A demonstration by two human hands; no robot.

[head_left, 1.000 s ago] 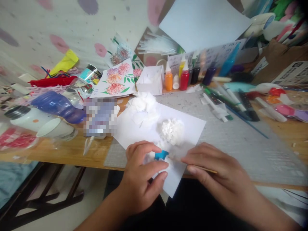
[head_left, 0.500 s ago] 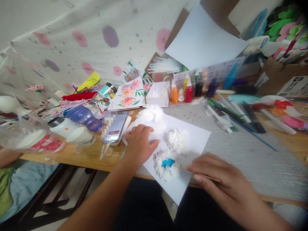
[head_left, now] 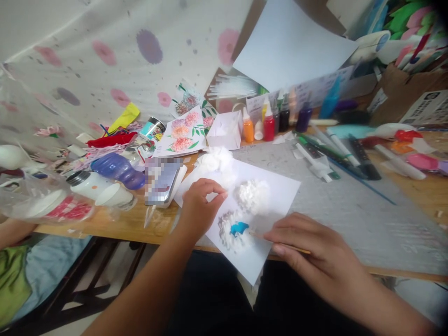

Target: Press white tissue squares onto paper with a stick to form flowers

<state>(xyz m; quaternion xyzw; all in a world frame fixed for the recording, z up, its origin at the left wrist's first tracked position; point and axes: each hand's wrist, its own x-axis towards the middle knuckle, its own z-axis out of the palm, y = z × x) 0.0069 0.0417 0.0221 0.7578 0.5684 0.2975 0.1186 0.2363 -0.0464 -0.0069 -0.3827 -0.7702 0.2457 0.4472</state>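
A white sheet of paper lies at the table's front edge with white crumpled-tissue clusters on it. The nearest cluster has a blue patch in its middle; a second white cluster sits behind it. My right hand is closed round a thin wooden stick, whose far end points at the blue-centred cluster. Above the paper's left part, my left hand has thumb and forefinger pinched together; whether anything is between them I cannot make out. Behind it rests a pile of white tissue pieces.
Paint bottles stand in a row at the back, near a white box and a flower picture. Left are a phone, a paper cup and a blue bottle. Pens lie right. Another person's arm shows far left.
My left thumb and forefinger have come together from a spread position beside the tissue pile. My right hand keeps the stick at the blue-centred cluster. The whole view has shifted slightly.
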